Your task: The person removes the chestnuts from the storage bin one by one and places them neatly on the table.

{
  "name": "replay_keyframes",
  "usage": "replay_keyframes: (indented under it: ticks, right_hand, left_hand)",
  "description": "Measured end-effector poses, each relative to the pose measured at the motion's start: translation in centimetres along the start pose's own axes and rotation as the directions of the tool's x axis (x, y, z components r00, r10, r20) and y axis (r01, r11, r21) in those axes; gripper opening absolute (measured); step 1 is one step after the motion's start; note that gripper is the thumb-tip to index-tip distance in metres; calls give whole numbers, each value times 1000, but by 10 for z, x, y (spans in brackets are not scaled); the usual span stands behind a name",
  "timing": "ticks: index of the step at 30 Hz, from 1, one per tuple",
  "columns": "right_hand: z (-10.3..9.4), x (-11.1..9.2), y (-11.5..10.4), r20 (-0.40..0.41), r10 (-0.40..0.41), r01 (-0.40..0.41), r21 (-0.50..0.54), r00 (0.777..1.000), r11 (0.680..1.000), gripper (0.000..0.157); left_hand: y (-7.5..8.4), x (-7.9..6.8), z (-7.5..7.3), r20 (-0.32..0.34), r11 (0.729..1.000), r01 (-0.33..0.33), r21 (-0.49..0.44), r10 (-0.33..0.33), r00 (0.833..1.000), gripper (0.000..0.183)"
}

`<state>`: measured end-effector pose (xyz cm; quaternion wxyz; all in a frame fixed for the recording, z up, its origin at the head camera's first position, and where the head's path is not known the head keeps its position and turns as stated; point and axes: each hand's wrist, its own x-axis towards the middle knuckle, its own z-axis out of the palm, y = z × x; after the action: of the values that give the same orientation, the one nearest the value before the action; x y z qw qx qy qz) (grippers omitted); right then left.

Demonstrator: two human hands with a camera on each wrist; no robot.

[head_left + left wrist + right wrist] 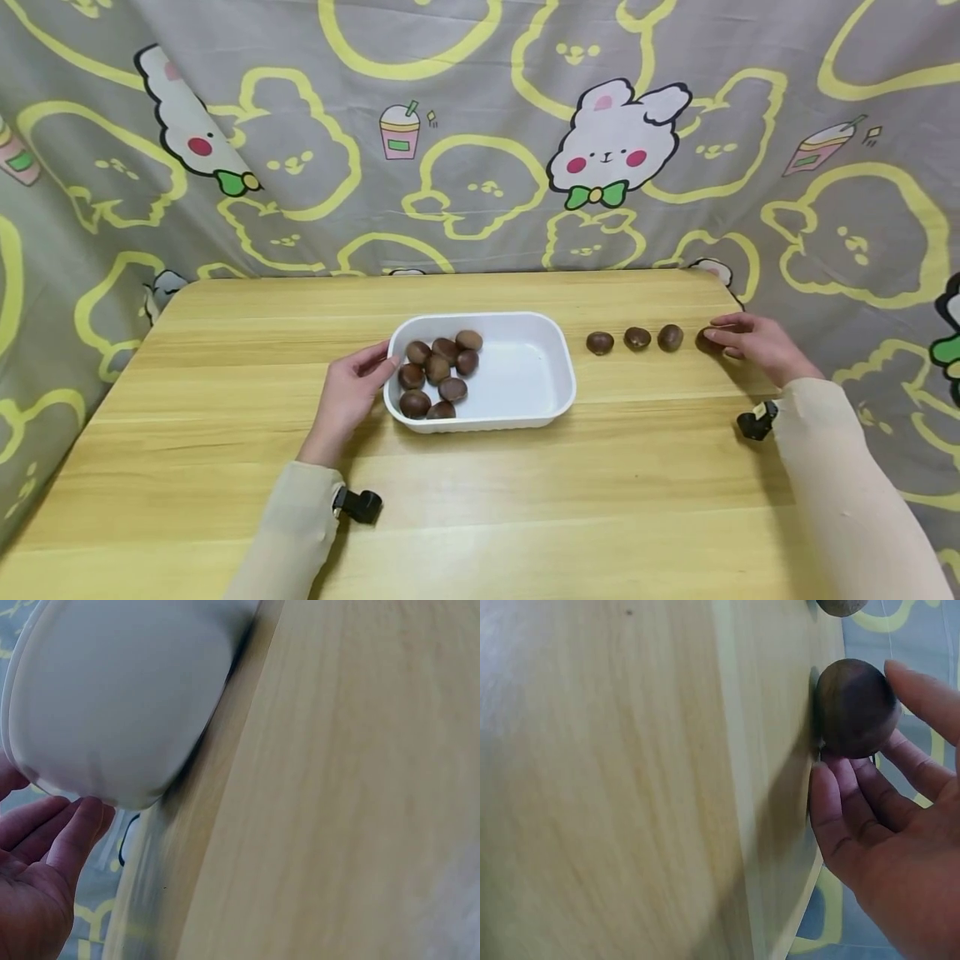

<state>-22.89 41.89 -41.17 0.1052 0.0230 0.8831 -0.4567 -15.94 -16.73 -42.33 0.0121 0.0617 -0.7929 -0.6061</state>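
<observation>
A white rectangular dish (525,421) with rounded corners stands near the middle of the table, several brown chestnuts (438,368) gathered in its left part. My left hand (347,400) grips the dish's left end, thumb at the rim; the left wrist view shows the fingers against the outer wall. Right of the dish, three chestnuts (637,338) lie spaced in a row on the wood. At the row's right end my right hand (761,343) pinches another chestnut (857,709) between thumb and fingers, very close to the tabletop. Whether it touches the wood I cannot tell.
The light wooden table (480,525) ends at the back against a grey curtain (480,192) with yellow cartoon outlines. Its right edge runs close by the right hand. Black wrist cameras (358,505) sit on both sleeves, low over the table.
</observation>
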Motion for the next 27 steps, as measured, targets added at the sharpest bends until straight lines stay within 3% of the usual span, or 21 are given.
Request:
replay_keyframes:
  ticks: [10,16,20,23,27]
  right_hand:
    - [4,-1,-14,-117,-29,10,-164,993,986,70]
    - [24,0,-49,-306,-132,65,-217,943,974,58]
    - [45,-4,-80,-374,-161,113,-147,913,983,45]
    - [62,-8,-101,-342,-171,168,-39,924,985,38]
    - [89,-15,-127,-206,-212,229,66,955,971,37]
  left_hand:
    - [0,0,0,-3,1000,7,10,-7,1000,43]
    - [1,0,0,-7,999,-25,-32,24,1000,40]
    - [3,-1,1,-12,999,-27,-37,26,1000,40]
    - [4,-2,1,-10,999,-21,-44,20,1000,40]
    - [4,-2,1,-4,999,-18,-47,18,1000,40]
